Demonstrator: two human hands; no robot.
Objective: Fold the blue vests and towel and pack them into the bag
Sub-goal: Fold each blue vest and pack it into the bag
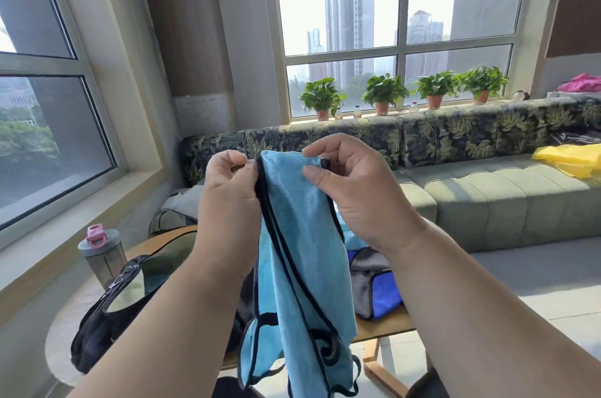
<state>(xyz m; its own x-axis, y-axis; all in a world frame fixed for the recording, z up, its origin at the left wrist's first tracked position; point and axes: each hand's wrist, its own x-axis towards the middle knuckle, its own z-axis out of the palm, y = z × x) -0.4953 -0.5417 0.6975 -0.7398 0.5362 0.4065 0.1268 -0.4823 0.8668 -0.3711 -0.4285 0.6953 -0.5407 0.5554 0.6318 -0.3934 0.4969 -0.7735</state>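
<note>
Pinching blue vest [302, 235] top edge, left hand [227, 199] and right hand [357, 192] fingers, above table [387, 326]

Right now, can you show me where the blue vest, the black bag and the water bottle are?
blue vest [302, 235]: head view, middle of the hanging cloth.
black bag [97, 332]: head view, its dark outer side.
water bottle [104, 254]: head view, its grey body below the pink cap.

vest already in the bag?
No, both hands, left hand and right hand, hold the blue vest up above the table; bag lies below.
</note>
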